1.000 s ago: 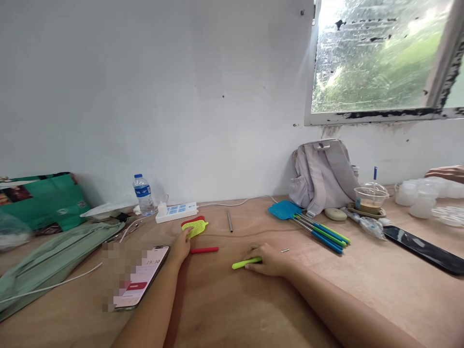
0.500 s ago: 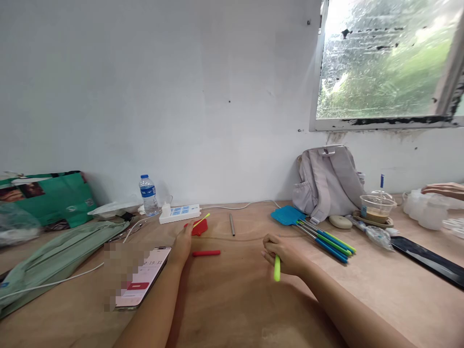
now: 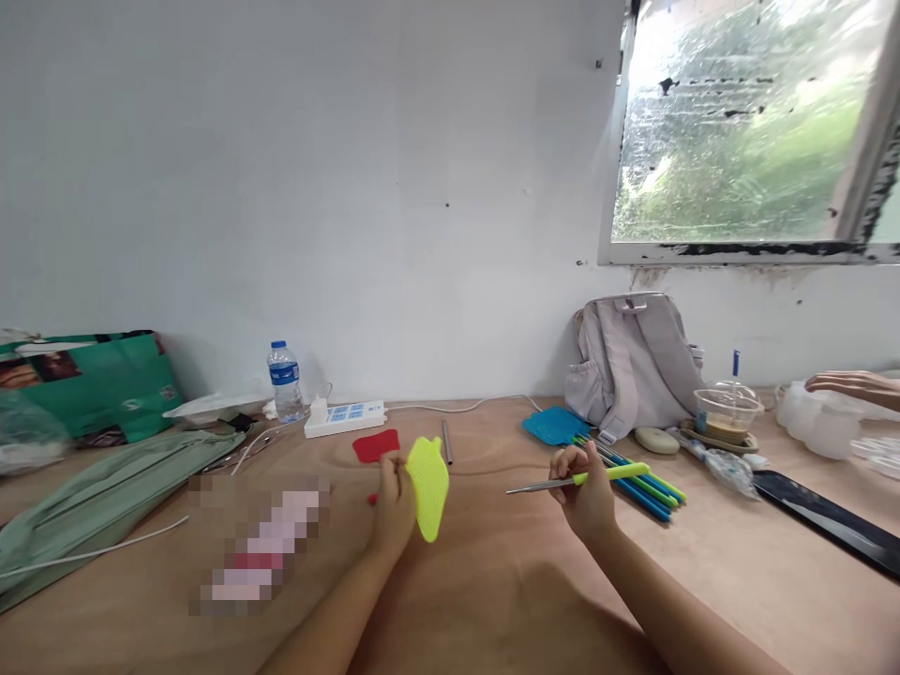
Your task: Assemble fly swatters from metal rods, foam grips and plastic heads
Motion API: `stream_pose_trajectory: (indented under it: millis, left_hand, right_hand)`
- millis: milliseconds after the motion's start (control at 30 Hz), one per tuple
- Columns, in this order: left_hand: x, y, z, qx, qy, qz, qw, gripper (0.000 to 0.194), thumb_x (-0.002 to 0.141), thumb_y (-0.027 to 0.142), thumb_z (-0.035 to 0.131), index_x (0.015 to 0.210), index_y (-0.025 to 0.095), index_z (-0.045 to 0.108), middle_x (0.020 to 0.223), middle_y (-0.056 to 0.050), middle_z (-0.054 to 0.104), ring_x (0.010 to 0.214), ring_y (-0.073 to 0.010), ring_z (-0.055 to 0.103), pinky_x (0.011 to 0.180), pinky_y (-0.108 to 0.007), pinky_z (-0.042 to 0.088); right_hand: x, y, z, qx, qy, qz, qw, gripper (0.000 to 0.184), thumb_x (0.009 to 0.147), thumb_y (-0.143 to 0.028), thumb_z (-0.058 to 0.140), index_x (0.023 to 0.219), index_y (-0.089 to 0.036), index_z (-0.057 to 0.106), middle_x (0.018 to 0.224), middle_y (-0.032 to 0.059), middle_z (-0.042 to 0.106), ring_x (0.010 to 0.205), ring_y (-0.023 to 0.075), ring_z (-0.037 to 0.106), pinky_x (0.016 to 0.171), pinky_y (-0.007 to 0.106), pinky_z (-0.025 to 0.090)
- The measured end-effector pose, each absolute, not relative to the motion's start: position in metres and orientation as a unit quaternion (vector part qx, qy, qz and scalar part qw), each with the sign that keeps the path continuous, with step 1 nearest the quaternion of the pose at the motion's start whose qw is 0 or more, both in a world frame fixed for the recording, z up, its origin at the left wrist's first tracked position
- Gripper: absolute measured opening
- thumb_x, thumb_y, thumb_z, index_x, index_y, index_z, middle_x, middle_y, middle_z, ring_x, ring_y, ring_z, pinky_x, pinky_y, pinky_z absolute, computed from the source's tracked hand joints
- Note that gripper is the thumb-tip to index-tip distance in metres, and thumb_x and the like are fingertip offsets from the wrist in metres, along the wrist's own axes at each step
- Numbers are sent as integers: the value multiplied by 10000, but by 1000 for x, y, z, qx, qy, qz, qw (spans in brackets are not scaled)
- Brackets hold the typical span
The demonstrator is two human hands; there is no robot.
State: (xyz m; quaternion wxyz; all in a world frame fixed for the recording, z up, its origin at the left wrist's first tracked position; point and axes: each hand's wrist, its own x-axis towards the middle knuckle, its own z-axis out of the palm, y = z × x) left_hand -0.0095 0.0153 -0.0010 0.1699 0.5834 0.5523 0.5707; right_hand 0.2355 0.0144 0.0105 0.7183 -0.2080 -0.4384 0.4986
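Observation:
My left hand (image 3: 395,506) is closed on the edge of a yellow-green fly swatter head (image 3: 429,492), a ridged flat piece held up off the table. To its right, my right hand (image 3: 589,495) grips a swatter handle (image 3: 611,473) with a yellow-green grip and a thin metal rod pointing left. The rod and the head are apart. Behind my left hand lies a red swatter head (image 3: 375,446). A red grip (image 3: 373,499) is mostly hidden by that hand. A bare metal rod (image 3: 448,442) lies just beyond the yellow-green head.
Blue swatter heads (image 3: 552,427) and several blue and green handles (image 3: 643,492) lie by a grey backpack (image 3: 629,366). A power strip (image 3: 344,418), water bottle (image 3: 285,382) and blurred phone (image 3: 267,548) are at left. Another person's hand (image 3: 854,382) is over white containers (image 3: 822,427) at right.
My left hand has moved right and turned the yellow-green head from edge-on to broadside. My right hand has shifted right and turned, so the handle's metal rod now shows, pointing left.

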Motion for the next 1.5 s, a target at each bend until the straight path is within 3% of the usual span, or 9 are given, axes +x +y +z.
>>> stream_pose_trajectory:
  millis: [133, 333, 600, 1167, 1333, 1500]
  left_hand:
    - [4, 9, -8, 650, 521, 516, 201, 96, 850, 261, 264, 789, 232, 332, 614, 51, 380, 549, -134, 440, 518, -237, 357]
    - [1, 5, 2, 721, 531, 429, 120, 107, 828, 223, 261, 821, 219, 368, 642, 31, 450, 575, -150, 490, 531, -252, 333]
    - [1, 6, 0, 747, 522, 399, 101, 113, 823, 190, 248, 834, 218, 357, 703, 8, 487, 605, -152, 505, 556, -258, 351]
    - [4, 3, -2, 748, 531, 385, 101, 133, 826, 200, 251, 823, 215, 383, 726, -3, 514, 653, -163, 527, 600, -277, 368]
    - [10, -4, -1, 723, 533, 415, 145, 126, 822, 228, 289, 764, 213, 400, 694, 7, 499, 658, -158, 512, 609, -271, 369]
    - [16, -8, -5, 643, 514, 487, 291, 65, 731, 251, 462, 774, 206, 444, 714, 20, 482, 651, -139, 498, 609, -250, 403]
  right_hand:
    - [232, 19, 2, -194, -383, 564, 705, 460, 803, -523, 405, 496, -184, 449, 484, -37, 387, 318, 61, 307, 303, 193, 193]
    - [229, 20, -2, -172, -319, 626, 691, 386, 750, -462, 519, 511, -162, 480, 482, -33, 449, 308, 50, 363, 319, 179, 236]
    - [226, 21, -4, -193, -311, 661, 655, 396, 699, -481, 580, 502, -150, 488, 475, -32, 472, 298, 47, 374, 296, 160, 232]
    - [225, 22, -2, -247, -327, 634, 656, 348, 649, -425, 625, 484, -161, 471, 422, -47, 438, 284, 45, 344, 276, 154, 230]
    - [229, 22, -2, -257, -335, 621, 660, 334, 680, -420, 592, 500, -170, 463, 418, -45, 438, 283, 49, 329, 269, 155, 202]
    - [232, 23, -4, -269, -312, 613, 675, 316, 685, -395, 591, 506, -174, 453, 426, -51, 436, 279, 43, 313, 267, 157, 192]
